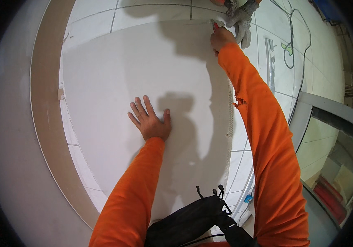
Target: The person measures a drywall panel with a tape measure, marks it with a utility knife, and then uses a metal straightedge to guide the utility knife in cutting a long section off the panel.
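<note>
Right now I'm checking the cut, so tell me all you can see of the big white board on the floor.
The white board is a large, flat, matte sheet, plasterboard by its look, lying on pale floor tiles. Its right edge looks rough. The left hand presses flat on its middle; the right hand holds a small red-handled tool at its far edge, beside another person's grey-gloved hand.

One head-worn fisheye camera looks steeply down, close above a white board (143, 78) lying on the floor.
</note>
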Tool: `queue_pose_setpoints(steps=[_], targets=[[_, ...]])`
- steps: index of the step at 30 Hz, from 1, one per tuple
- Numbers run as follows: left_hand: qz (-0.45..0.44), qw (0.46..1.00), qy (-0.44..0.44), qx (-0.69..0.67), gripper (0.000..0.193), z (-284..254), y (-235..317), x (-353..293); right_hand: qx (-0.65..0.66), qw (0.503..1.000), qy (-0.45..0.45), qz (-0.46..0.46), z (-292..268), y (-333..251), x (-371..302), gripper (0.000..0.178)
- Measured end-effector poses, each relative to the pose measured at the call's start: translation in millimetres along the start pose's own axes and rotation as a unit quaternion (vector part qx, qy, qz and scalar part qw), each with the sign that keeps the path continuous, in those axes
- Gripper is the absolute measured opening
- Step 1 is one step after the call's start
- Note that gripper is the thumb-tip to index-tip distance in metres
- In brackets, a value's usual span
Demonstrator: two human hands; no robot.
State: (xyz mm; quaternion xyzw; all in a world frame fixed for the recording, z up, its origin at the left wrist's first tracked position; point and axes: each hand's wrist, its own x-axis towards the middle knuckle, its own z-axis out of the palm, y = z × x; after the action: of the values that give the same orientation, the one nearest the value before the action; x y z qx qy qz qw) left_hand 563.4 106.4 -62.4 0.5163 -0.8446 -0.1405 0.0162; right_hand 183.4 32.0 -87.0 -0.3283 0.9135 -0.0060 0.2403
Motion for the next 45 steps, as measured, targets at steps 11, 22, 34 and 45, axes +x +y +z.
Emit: queue_pose_setpoints(steps=[11, 22, 34, 45], targets=[[-0.013, 1.0, -0.013, -0.005, 0.083, -3, 0, 2, -0.515, 0.827, 0.005, -0.224, 2, -8, 11, 0.022], [-0.011, 1.0, -0.015, -0.014, 0.085, 1, -5, -1, -0.127, 0.99, -0.062, -0.015, -9, 9, 54, 0.03], [-0.033, 0.999, -0.026, -0.025, 0.083, 6, -16, 5, -0.633, 0.656, -0.217, -0.349, -4, -14, -6, 0.026], [-0.047, 0.997, -0.063, 0.015, 0.083, 1, -5, 3, 0.164, 0.979, -0.108, 0.054, -3, 31, 18, 0.016]])
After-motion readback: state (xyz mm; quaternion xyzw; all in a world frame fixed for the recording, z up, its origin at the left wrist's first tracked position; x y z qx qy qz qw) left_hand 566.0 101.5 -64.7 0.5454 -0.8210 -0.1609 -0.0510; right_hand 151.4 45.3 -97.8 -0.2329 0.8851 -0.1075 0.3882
